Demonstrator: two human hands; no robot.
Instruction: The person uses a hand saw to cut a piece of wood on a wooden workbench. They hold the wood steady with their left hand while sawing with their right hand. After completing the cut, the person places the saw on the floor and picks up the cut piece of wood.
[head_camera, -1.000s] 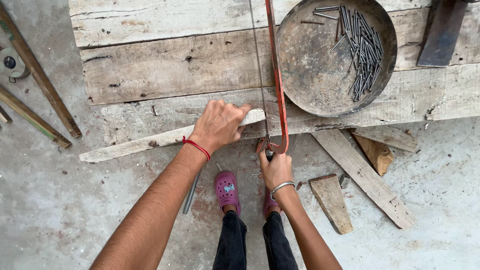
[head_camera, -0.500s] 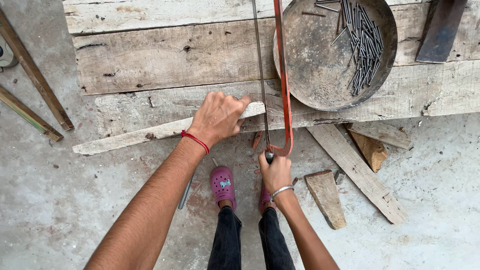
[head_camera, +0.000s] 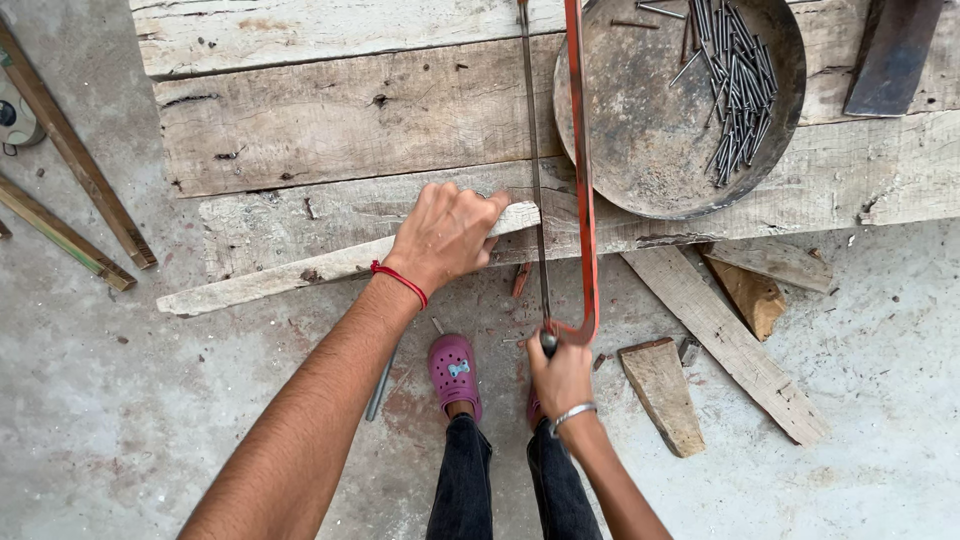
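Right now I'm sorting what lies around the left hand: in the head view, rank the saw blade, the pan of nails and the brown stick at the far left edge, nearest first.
From the left hand:
1. Saw blade, just right of the fingertips.
2. Pan of nails, farther right, on the planks.
3. Brown stick, far left, on the concrete floor.

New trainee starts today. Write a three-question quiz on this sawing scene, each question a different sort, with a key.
1. True or false: the left hand presses down the pale narrow wooden strip.
2. What does the right hand hold? A) hammer B) red-framed bow saw C) chisel
3. Fill in: the round rusty metal pan holds a heap of grey steel ____.

Key: 1 true; 2 B; 3 nails.
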